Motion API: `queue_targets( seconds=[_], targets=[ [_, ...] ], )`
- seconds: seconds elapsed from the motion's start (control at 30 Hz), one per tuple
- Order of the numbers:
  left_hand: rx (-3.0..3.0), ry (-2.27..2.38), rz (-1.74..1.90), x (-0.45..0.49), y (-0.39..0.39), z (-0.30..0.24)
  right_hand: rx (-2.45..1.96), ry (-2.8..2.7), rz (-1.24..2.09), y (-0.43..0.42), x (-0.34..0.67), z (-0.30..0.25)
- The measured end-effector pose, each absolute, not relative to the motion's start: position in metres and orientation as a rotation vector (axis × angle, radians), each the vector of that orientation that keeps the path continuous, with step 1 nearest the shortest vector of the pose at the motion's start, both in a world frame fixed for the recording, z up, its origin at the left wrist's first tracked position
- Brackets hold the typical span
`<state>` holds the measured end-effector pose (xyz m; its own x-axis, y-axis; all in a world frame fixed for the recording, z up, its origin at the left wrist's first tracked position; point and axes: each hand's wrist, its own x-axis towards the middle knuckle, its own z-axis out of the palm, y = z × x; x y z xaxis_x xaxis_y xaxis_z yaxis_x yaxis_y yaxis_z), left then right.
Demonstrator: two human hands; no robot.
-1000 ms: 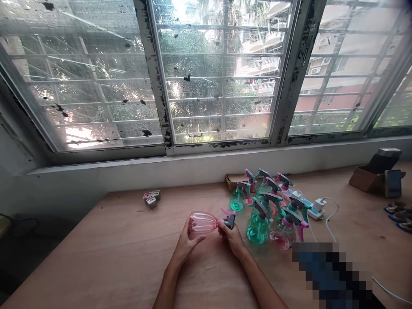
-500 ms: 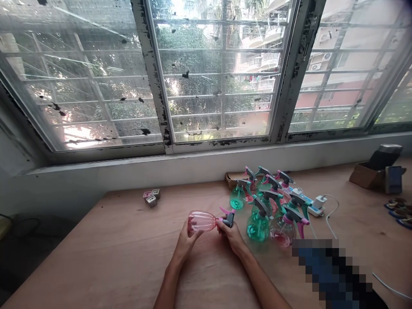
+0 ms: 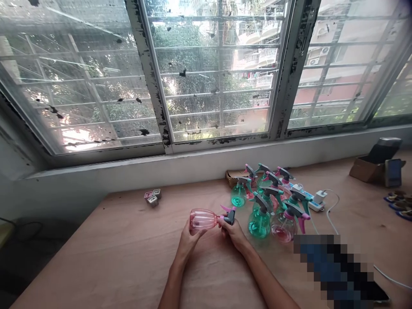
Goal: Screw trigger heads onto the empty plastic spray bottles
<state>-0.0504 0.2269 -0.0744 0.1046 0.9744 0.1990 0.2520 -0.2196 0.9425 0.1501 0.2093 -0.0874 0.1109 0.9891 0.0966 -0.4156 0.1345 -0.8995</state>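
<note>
A clear pink spray bottle [image 3: 203, 219] lies sideways in the air above the table, its base to the left. My left hand [image 3: 189, 237] is closed around the bottom end of its body. At the neck, my right hand [image 3: 232, 231] grips the bottle just under the grey spray head [image 3: 229, 216] with its pink trigger. Some fingers of both hands are hidden behind the bottle. Right of my right hand stands a group of several upright spray bottles, among them a green one [image 3: 259, 225] and a pink one [image 3: 283, 229] nearest me.
Small square blocks [image 3: 152, 197] sit at the back left of the wooden table [image 3: 106, 253]. A white power strip [image 3: 317, 205] with plugs lies behind the bottles. Farther right are an open cardboard box [image 3: 368, 168] and a phone [image 3: 393, 173]. A blurred-out dark item [image 3: 337, 270] lies front right.
The camera view has shifted slightly. Both hands keep their hold on the pink spray bottle, which looks almost unchanged in position.
</note>
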Motion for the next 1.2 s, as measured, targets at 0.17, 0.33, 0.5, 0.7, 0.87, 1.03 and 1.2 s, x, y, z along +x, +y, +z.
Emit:
queue_targets(
  seconds=[0.17,0.33,0.5,0.7,0.87,1.03,1.2],
  targets=[
    [1.637,1.231,1.201,-0.0497,0.2241,-0.0752,-0.842,-0.898,1.224,0.2102,0.1514,-0.0892],
    [1.614,1.248,1.195,-0.0501,0.2242,-0.075,-0.847,-0.893,1.23,0.2106,0.1501,-0.089],
    [1.607,1.249,1.207,-0.0485,0.2237,-0.0727,-0.853,-0.876,1.227,0.2121,0.1509,-0.0906],
    [1.617,1.212,1.202,-0.0463,0.221,-0.0714,-0.855,-0.858,1.221,0.2138,0.1499,-0.0936],
    [1.571,1.233,1.169,-0.0494,0.2238,-0.0705,-0.862,-0.875,1.221,0.2127,0.1477,-0.0922],
    [1.573,1.213,1.186,-0.0503,0.2236,-0.0718,-0.865,-0.866,1.197,0.2124,0.1488,-0.0914],
    [1.518,1.222,1.208,-0.0496,0.225,-0.0752,-0.861,-0.891,1.21,0.2123,0.1478,-0.09]
  ],
)
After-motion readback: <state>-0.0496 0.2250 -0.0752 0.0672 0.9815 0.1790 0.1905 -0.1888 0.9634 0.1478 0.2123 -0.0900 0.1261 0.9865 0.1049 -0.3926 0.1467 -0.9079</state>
